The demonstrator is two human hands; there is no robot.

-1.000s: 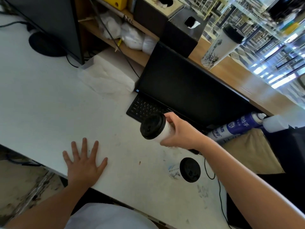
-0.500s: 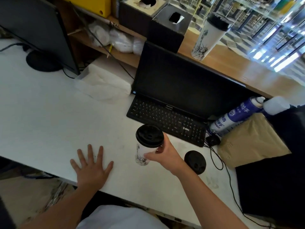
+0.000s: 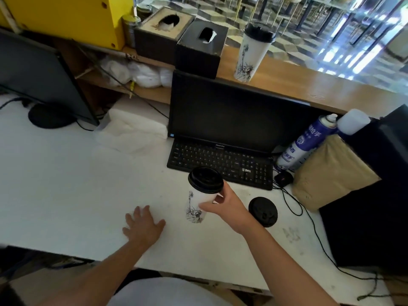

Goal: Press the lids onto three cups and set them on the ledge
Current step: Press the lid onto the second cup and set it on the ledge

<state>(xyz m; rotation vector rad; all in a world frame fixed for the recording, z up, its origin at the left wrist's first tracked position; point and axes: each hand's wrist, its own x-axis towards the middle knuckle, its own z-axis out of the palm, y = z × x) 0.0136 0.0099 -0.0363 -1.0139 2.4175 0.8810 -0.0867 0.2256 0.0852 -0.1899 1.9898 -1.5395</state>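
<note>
The right hand (image 3: 230,206) grips a white paper cup (image 3: 197,203) by the upper part of its wall, just under the black lid (image 3: 205,180) that sits pressed on its rim. The thumb (image 3: 206,205) lies across the near side of the cup and the other fingers (image 3: 221,193) curl round its right and far side, so the cup is clamped between them. The lid is above the fingers and the printed drawing low on the wall is below them. The cup leans a little, and whether its base touches the white desk (image 3: 55,184) cannot be told.

The left hand (image 3: 143,226) lies palm down on the desk, left of the cup and apart from it, with its fingers straight and slightly spread.

Just right of the right wrist a second black lid (image 3: 262,212) shows from above. What is under it cannot be made out.

Another lidded cup (image 3: 251,56) stands upright on the wooden ledge (image 3: 309,85), behind the dark monitor (image 3: 231,113) and beside a black tissue box (image 3: 199,51). A keyboard (image 3: 220,164) lies between the monitor and the held cup, with a blue spray can (image 3: 302,144) leaning to its right
</note>
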